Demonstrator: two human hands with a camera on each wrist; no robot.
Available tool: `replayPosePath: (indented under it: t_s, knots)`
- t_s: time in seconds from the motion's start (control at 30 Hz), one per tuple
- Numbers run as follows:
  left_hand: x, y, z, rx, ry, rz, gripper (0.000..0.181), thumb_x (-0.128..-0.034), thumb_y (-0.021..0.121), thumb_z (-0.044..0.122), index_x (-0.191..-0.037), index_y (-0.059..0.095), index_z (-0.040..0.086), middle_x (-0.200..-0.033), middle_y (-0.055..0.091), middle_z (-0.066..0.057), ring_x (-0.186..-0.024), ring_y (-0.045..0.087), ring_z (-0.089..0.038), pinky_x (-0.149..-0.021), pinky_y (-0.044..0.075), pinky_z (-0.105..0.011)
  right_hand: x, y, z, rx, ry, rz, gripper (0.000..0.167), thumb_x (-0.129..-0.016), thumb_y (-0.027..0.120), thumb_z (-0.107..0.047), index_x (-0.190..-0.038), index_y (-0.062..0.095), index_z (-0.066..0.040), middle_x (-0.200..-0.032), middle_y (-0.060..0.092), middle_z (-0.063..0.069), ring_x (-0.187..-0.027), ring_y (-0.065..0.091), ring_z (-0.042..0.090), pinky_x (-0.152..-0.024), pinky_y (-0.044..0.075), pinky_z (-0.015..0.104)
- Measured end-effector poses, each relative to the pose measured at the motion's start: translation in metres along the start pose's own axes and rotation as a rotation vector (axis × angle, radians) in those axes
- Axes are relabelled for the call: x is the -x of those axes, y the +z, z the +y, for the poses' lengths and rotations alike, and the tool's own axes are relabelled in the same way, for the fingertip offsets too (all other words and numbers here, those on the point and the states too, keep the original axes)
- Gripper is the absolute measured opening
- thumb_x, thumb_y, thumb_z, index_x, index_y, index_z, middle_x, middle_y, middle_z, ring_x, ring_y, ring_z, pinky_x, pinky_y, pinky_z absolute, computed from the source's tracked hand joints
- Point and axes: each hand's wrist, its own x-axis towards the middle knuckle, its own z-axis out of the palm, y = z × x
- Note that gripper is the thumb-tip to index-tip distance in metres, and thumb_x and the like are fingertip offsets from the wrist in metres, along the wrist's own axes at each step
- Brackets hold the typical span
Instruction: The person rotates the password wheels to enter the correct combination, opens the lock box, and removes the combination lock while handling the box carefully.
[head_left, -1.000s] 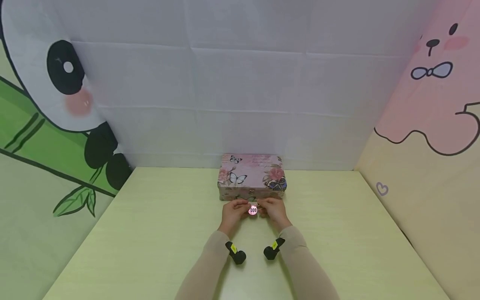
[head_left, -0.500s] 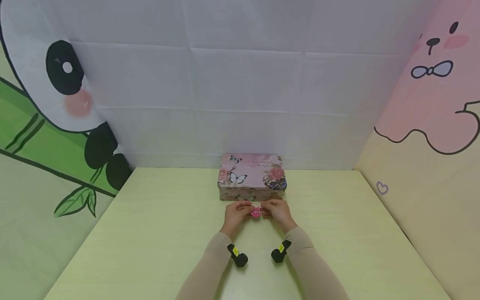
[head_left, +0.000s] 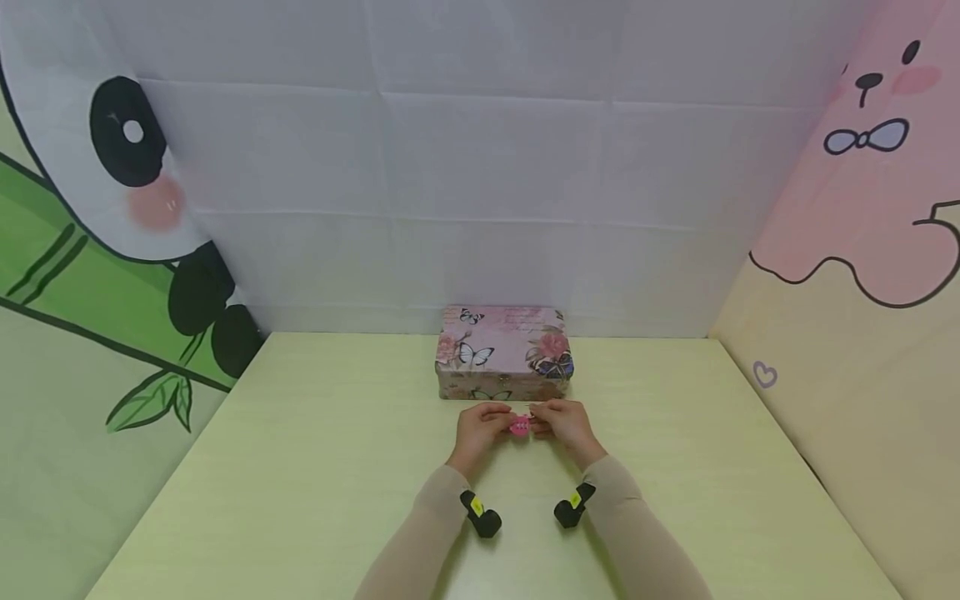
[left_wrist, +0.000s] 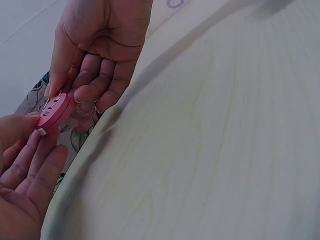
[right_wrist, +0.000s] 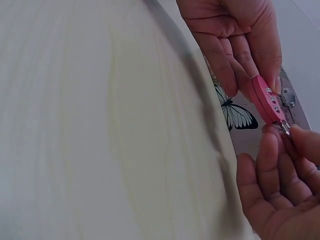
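A small pink combination padlock (head_left: 521,426) with several number dials is held between the two hands, just in front of a floral box (head_left: 504,342). My left hand (head_left: 480,435) pinches the padlock's body between thumb and fingers, as the left wrist view shows with the pink body (left_wrist: 55,111). On the other side my right hand (head_left: 568,429) pinches the silver shackle (right_wrist: 285,128), seen in the right wrist view. A metal clasp (right_wrist: 288,97) shows on the box front behind the padlock. Fingers hide part of the shackle.
The box, printed with butterflies and roses, stands shut at the back of the pale wooden table (head_left: 300,467), near a white cloth backdrop (head_left: 487,167). Cartoon-printed cloths hang at left and right. Both wrists carry black cameras.
Both hands and the padlock have shifted slightly to the right, the right hand somewhat more, so the hands stand a little wider apart. The box stays in place.
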Motion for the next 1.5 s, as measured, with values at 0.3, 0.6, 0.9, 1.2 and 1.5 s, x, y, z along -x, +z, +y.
replayPosePath:
  t_s: [0.3,0.6,0.9,1.2,1.5]
  knots:
    - [0.002,0.008,-0.004,-0.015,0.018,-0.048,0.021,-0.0867,0.074,-0.001,-0.103,0.069,-0.013,-0.091,0.073,-0.02,-0.075,0.071,-0.019,-0.069,0.061,-0.033,0.009,-0.013,-0.005,0.037,0.01,-0.015,0.019,-0.094,0.066,-0.002,-0.1,0.069,0.016,-0.08,0.073,0.016,-0.064,0.069,0.018,-0.064,0.061,0.036]
    - [0.012,0.018,-0.002,-0.033,0.05,-0.102,0.02,-0.0873,0.073,-0.001,-0.101,0.068,-0.015,-0.09,0.074,-0.019,-0.076,0.071,-0.018,-0.071,0.061,-0.033,0.015,-0.029,-0.007,0.077,0.038,-0.043,0.021,-0.095,0.066,-0.003,-0.101,0.067,0.017,-0.08,0.072,0.014,-0.066,0.069,0.018,-0.066,0.061,0.036]
    - [0.02,0.029,0.004,-0.072,-0.012,-0.117,0.022,-0.0872,0.073,-0.002,-0.103,0.068,-0.016,-0.091,0.073,-0.021,-0.074,0.071,-0.017,-0.073,0.061,-0.038,0.024,-0.044,-0.008,0.128,0.031,-0.098,0.023,-0.095,0.066,-0.005,-0.1,0.067,0.017,-0.08,0.072,0.011,-0.066,0.069,0.017,-0.067,0.061,0.035]
    - [0.024,0.038,0.006,-0.099,-0.006,-0.149,0.016,-0.0862,0.075,-0.002,-0.098,0.071,-0.013,-0.089,0.073,-0.019,-0.072,0.07,-0.016,-0.069,0.061,-0.032,0.034,-0.056,-0.015,0.174,0.032,-0.117,0.024,-0.095,0.066,-0.005,-0.1,0.067,0.019,-0.079,0.072,0.01,-0.065,0.067,0.015,-0.068,0.061,0.034]
    - [0.032,0.045,0.011,-0.073,0.015,-0.192,0.016,-0.0858,0.072,-0.008,-0.097,0.068,-0.017,-0.089,0.072,-0.023,-0.074,0.072,-0.02,-0.069,0.061,-0.034,0.044,-0.064,-0.019,0.234,0.03,-0.123,0.021,-0.096,0.065,-0.006,-0.099,0.069,0.015,-0.08,0.071,0.01,-0.066,0.066,0.015,-0.068,0.061,0.033]
